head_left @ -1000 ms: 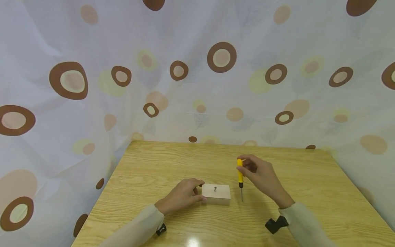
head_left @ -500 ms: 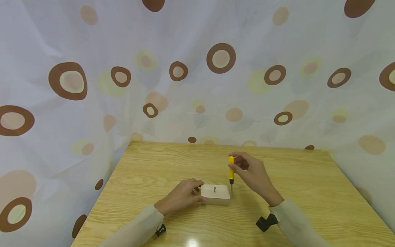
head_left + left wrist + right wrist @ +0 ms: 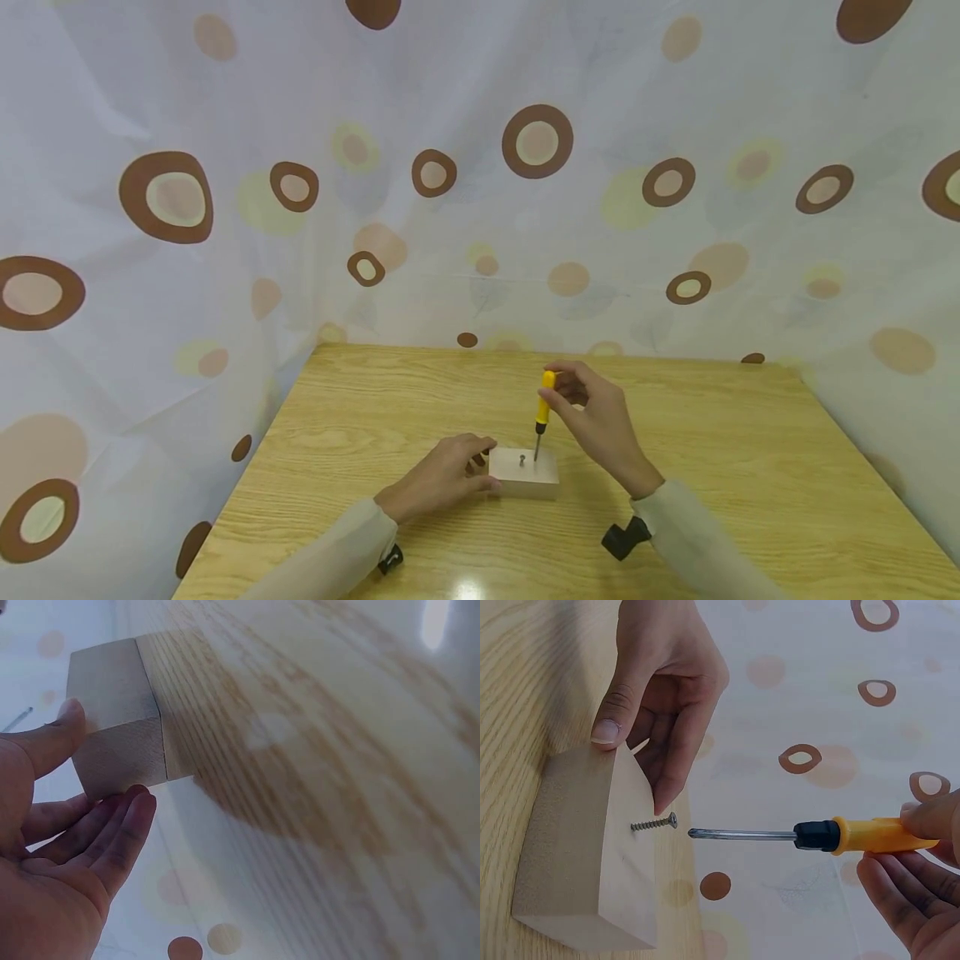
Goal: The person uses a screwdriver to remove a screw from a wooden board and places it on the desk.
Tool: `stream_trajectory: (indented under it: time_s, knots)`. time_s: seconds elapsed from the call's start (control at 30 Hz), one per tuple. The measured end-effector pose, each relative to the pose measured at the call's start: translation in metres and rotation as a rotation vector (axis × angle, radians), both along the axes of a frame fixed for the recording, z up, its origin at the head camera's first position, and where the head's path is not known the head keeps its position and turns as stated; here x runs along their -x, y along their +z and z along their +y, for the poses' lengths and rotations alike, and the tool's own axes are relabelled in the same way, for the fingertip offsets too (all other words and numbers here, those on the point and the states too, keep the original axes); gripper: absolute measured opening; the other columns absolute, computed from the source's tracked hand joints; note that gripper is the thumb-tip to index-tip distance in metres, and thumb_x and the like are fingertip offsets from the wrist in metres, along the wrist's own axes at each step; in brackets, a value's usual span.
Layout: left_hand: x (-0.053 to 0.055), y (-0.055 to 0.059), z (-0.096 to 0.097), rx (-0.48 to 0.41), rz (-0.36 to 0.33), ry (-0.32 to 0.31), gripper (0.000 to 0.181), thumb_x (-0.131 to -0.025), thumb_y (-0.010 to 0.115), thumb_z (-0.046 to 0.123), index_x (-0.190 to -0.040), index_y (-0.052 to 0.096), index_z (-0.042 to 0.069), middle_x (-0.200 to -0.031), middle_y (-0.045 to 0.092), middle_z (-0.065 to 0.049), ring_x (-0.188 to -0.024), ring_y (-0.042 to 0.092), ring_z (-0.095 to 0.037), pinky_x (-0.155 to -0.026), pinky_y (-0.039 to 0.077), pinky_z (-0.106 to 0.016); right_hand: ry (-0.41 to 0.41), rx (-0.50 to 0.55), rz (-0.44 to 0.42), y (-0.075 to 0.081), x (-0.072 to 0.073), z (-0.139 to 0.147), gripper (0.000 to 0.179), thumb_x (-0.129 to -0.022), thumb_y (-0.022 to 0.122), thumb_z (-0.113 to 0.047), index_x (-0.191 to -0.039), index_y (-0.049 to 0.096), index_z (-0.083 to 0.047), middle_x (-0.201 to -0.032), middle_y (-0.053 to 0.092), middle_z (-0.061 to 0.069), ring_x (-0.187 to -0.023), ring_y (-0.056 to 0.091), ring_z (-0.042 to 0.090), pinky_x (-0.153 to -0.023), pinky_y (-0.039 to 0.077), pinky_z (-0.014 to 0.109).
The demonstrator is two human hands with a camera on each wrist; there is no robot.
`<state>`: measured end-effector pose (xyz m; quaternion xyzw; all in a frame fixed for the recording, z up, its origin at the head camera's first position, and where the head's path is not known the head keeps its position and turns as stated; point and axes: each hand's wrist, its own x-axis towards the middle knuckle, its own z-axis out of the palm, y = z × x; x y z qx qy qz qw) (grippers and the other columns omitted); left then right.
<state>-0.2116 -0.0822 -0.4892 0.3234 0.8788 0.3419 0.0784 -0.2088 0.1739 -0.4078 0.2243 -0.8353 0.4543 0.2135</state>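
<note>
A pale wooden block [image 3: 527, 483] lies on the table, and my left hand [image 3: 437, 473] grips its left end between thumb and fingers. In the left wrist view the thumb lies against one side of the block [image 3: 116, 690], with the fingers at another. A threaded screw [image 3: 654, 823] stands partly sunk in the top face, its head well clear of the wood. My right hand [image 3: 602, 423] pinches the yellow handle of a screwdriver [image 3: 544, 402], shaft downward. In the right wrist view the tip of the screwdriver [image 3: 742, 835] points at the screw head, a small gap apart.
The wood-grain table [image 3: 375, 392] extends around the block. A patterned curtain [image 3: 465, 208] with brown and beige circles hangs behind it and along both sides. Black camera mounts sit at the left wrist [image 3: 391, 559] and the right wrist [image 3: 625, 538].
My right hand has carried the screwdriver left, from beside the block to over its top near the screw, and the screwdriver now leans slightly. The left hand and block have stayed in place.
</note>
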Motion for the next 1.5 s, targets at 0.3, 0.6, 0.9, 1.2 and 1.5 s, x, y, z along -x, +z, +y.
stream_trajectory:
  time_s: [0.3,0.6,0.9,1.2,1.5]
  knots:
    - [0.001,0.001,0.000,0.016,0.004,-0.003,0.061,-0.095,0.075,0.039,-0.141,0.059,0.003,-0.125,0.067,-0.002,-0.103,0.065,-0.009,-0.084,0.055,-0.019,0.007,0.010,0.033,-0.004,0.002,-0.007,0.033,-0.095,0.076,-0.014,-0.126,0.066,-0.010,-0.099,0.071,0.000,-0.084,0.069,0.013,-0.073,0.059,0.025]
    - [0.002,-0.001,-0.001,0.021,0.036,-0.020,0.062,-0.095,0.074,0.040,-0.141,0.059,0.001,-0.127,0.067,-0.003,-0.103,0.065,-0.009,-0.084,0.055,-0.019,0.010,0.013,0.066,-0.010,0.003,-0.010,0.034,-0.094,0.077,-0.012,-0.125,0.066,-0.010,-0.098,0.071,0.000,-0.084,0.069,0.012,-0.073,0.060,0.025]
    - [0.001,-0.001,-0.002,0.042,0.053,-0.021,0.063,-0.095,0.073,0.042,-0.142,0.058,0.002,-0.129,0.066,-0.004,-0.106,0.065,-0.012,-0.085,0.055,-0.021,0.024,-0.060,0.193,-0.011,0.000,-0.015,0.036,-0.091,0.079,-0.005,-0.124,0.065,-0.003,-0.097,0.071,0.002,-0.083,0.070,0.014,-0.073,0.060,0.026]
    - [0.002,-0.001,-0.001,0.040,0.058,-0.020,0.060,-0.095,0.074,0.039,-0.141,0.060,0.003,-0.128,0.067,-0.003,-0.104,0.065,-0.010,-0.084,0.055,-0.021,0.061,-0.130,0.247,-0.010,0.001,-0.011,0.037,-0.089,0.077,0.001,-0.124,0.064,-0.002,-0.101,0.069,0.001,-0.087,0.070,0.014,-0.075,0.060,0.027]
    - [0.003,-0.001,-0.003,0.029,0.024,-0.010,0.062,-0.095,0.073,0.042,-0.142,0.059,0.004,-0.128,0.066,-0.002,-0.105,0.064,-0.010,-0.086,0.055,-0.024,0.041,-0.121,0.183,-0.008,-0.001,-0.006,0.037,-0.089,0.077,0.001,-0.123,0.065,-0.006,-0.100,0.069,0.001,-0.088,0.071,0.014,-0.077,0.062,0.031]
